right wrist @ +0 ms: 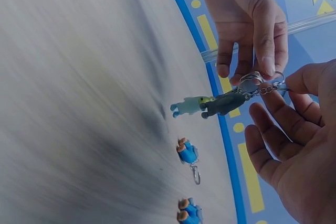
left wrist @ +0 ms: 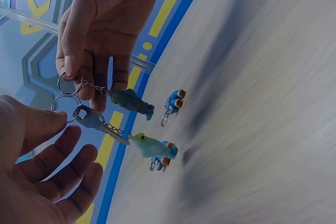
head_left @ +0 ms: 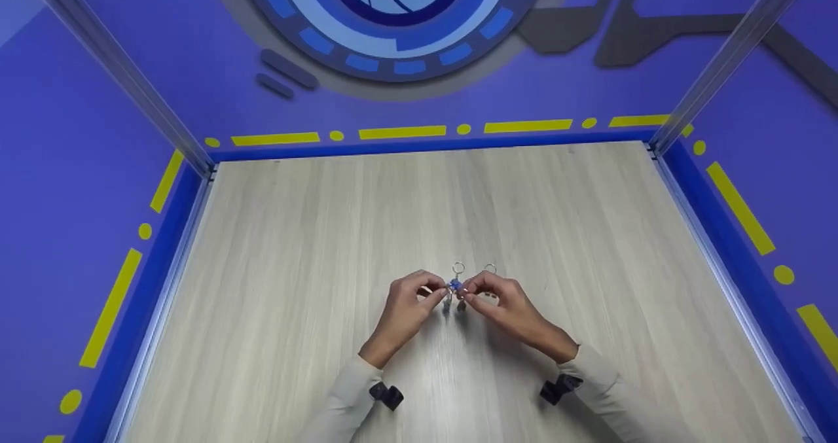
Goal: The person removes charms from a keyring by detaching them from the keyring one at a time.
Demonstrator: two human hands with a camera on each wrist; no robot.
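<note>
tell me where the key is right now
In the left wrist view, left of centre, the key hangs beside the left hand, between the ring it pinches and the pale toy.

I saw two keychains (left wrist: 175, 101) side by side on the tabletop (head_left: 327, 233), beyond the left hand (head_left: 409, 302) and right hand (head_left: 509, 304), with key rings (left wrist: 68, 94) between those hands.

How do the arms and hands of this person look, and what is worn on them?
The left sleeve and right sleeve are pale beige and end at the wrists. A small, blocky black device sits on each forearm. The left hand and right hand wear no gloves.
</note>
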